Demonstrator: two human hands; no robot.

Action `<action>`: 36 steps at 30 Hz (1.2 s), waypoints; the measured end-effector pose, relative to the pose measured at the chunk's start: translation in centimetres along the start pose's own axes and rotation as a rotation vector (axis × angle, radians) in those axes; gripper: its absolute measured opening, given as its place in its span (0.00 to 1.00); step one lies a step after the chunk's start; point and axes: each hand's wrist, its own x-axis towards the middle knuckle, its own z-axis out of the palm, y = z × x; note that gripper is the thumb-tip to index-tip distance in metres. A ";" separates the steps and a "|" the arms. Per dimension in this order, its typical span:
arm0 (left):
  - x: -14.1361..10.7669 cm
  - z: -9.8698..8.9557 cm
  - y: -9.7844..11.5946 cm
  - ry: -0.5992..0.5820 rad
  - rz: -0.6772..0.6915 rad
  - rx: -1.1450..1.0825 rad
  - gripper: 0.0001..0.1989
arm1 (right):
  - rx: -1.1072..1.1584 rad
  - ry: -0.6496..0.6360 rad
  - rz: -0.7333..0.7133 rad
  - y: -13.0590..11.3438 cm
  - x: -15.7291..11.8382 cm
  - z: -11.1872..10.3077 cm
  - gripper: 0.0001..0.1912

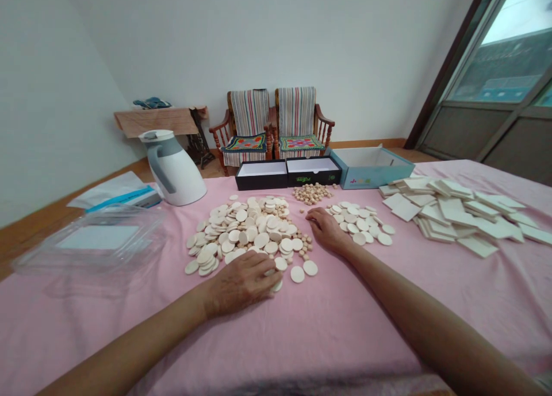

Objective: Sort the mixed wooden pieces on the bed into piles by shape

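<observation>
A large pile of pale round wooden discs (233,235) lies on the pink cloth, with small wooden balls mixed in at its right edge. My left hand (245,278) is at the near side of this pile, fingers curled over a few discs whose edges show beneath the fingertips. Between the large pile and a smaller group of discs (360,220), my right hand (326,229) lies low on the cloth with fingers extended. Its fingertips are close to a loose ball (302,211); whether anything is under the palm is hidden. Beyond them sits a heap of wooden balls (311,193).
Square wooden tiles (457,209) are heaped at right. Two black box trays (261,180) and a blue box (366,175) line the far edge. At left stand a white jug (176,172) and a clear plastic container (99,241). Two chairs (276,126) are behind the table.
</observation>
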 end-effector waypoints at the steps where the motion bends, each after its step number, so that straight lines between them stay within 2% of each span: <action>1: 0.3 0.1 -0.2 0.012 0.018 0.022 0.10 | 0.000 0.000 0.000 0.0 0.0 0.0 0.13; 5: 1.5 0.8 -1.1 0.064 -0.001 0.020 0.09 | 0.005 0.008 -0.006 0.1 0.1 0.1 0.13; 9: 2.5 1.6 -1.7 0.057 -0.080 -0.058 0.08 | 0.005 0.011 -0.018 0.2 0.0 0.1 0.12; 15: 2.8 2.1 -2.2 0.085 -0.211 -0.043 0.07 | 0.009 -0.011 -0.003 -0.3 0.0 -0.1 0.13; 19: 3.3 2.0 -2.1 0.179 -0.288 -0.006 0.08 | 0.013 -0.008 0.005 -0.5 0.1 -0.2 0.12; 21: 4.1 1.7 -1.7 0.195 -0.279 -0.023 0.08 | 0.017 -0.005 -0.003 -0.4 0.0 -0.1 0.13; 23: 5.2 1.5 -1.1 0.149 -0.210 -0.097 0.07 | 0.024 0.003 -0.014 -0.3 0.0 -0.1 0.13; 27: 7.6 1.7 0.6 0.031 -0.012 -0.203 0.20 | 0.040 0.012 -0.021 -0.1 0.1 0.0 0.13; 29: 8.6 2.3 1.1 0.006 0.023 -0.178 0.20 | 0.042 0.015 -0.023 -0.1 0.1 0.1 0.12; 33: 9.6 3.7 1.1 -0.009 -0.055 -0.062 0.09 | 0.037 0.011 -0.028 0.0 0.1 0.1 0.12; 36: 9.3 4.3 0.6 0.004 -0.137 -0.001 0.07 | 0.042 0.008 -0.024 0.1 0.1 0.1 0.12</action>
